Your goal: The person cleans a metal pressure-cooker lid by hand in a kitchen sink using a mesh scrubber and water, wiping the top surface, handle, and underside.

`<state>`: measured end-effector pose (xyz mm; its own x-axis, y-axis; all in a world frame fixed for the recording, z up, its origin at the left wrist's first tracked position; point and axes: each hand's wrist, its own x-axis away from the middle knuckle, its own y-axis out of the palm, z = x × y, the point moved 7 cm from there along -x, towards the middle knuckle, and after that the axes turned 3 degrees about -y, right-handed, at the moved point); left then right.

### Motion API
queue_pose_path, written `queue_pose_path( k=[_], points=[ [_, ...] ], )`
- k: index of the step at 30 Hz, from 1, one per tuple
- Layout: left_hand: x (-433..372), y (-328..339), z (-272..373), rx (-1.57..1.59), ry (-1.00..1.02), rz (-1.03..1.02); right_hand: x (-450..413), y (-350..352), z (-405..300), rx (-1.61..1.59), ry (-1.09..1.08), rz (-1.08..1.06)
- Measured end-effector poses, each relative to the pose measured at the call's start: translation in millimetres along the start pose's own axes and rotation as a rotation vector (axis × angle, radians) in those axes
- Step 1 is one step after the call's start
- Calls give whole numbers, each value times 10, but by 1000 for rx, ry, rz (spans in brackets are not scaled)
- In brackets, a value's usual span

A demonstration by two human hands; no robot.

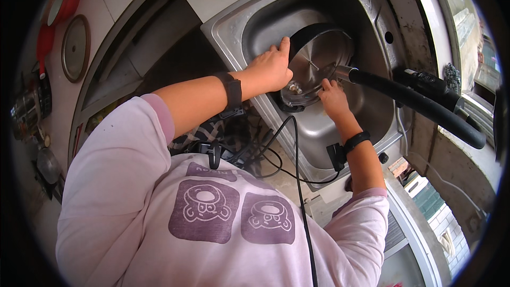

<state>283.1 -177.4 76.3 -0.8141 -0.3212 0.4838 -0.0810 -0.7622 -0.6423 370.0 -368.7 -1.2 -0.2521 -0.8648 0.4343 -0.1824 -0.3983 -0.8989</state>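
A round metal pan [318,46] with a dark outer wall lies tilted in the stainless steel sink basin [263,20]. My left hand [275,67] rests at the pan's left rim, its index finger stretched along the outside and the thumb bent; how firmly it grips is unclear. At the pan's lower right edge, the fingers of my right hand [332,93] are bent close together, and whether they pinch something small there cannot be told. The metal end of a black-sleeved faucet [414,95] reaches over the pan, just above my right hand. Something shiny lies near the pan's lower edge.
Black cables [297,147] hang from my chest past the sink's front edge. A window [474,44] stands behind the sink at right. On the counter at far left are a round lid [75,48], a red pan [65,6] and other cookware.
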Motion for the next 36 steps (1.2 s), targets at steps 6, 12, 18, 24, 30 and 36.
queue_pose_path(
  k=[6, 12, 18, 24, 30, 36],
  points=[
    [10, -15, -3, -3, 9, 17, 65, -184, 233, -94, 49, 174],
    [16, -9, -5, -13, 10, 27, 65, -134, 34, 14, 8, 63],
    [14, -22, 30, -5, 17, 18, 18, -136, 369, -26, 106, 150],
    [12, 6, 4, 4, 38, 21, -20, -155, 23, 41, -49, 230],
    [21, -30, 49, 8, 23, 3, -1, 137, 369, 16, 171, 285],
    [40, -20, 6, 2, 14, 14, -8, -47, 281, -31, 94, -27]
  ],
)
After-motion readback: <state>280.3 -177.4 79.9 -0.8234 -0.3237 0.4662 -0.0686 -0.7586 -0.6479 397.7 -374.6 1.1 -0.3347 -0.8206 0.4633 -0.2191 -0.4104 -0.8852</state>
